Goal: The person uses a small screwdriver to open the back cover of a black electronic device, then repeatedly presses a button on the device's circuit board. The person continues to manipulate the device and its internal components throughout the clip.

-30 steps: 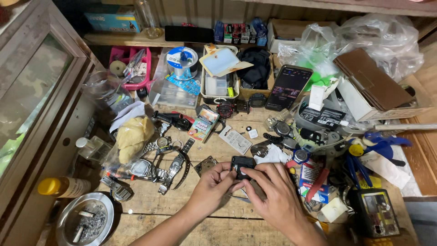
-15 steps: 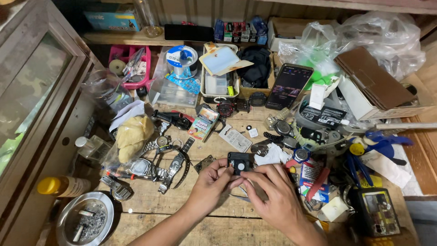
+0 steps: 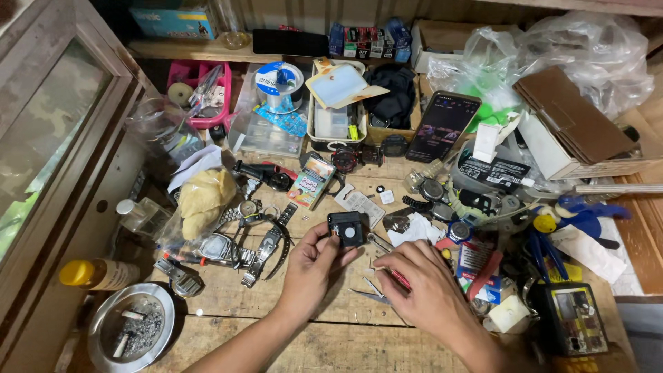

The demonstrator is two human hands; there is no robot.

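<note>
My left hand (image 3: 314,266) pinches a small black square watch body (image 3: 346,228) between thumb and fingers, holding it just above the wooden workbench (image 3: 276,311). My right hand (image 3: 414,287) rests palm down on the bench to the right of it, fingers curled over a thin red-handled tool (image 3: 397,276). Metal tweezers (image 3: 369,293) lie on the wood beside that hand. Whether the right hand actually grips the tool is hidden by the fingers.
Several wristwatches (image 3: 242,238) lie left of my hands. A metal ashtray (image 3: 131,331) sits at the front left, a yellow-capped bottle (image 3: 97,273) beside it. A phone (image 3: 442,128) leans at the back. Blue pliers (image 3: 577,214) and a small tester (image 3: 570,328) crowd the right.
My right hand has left the watch body and dropped down to the bench onto the red-handled tool. The left hand now holds the watch body alone.
</note>
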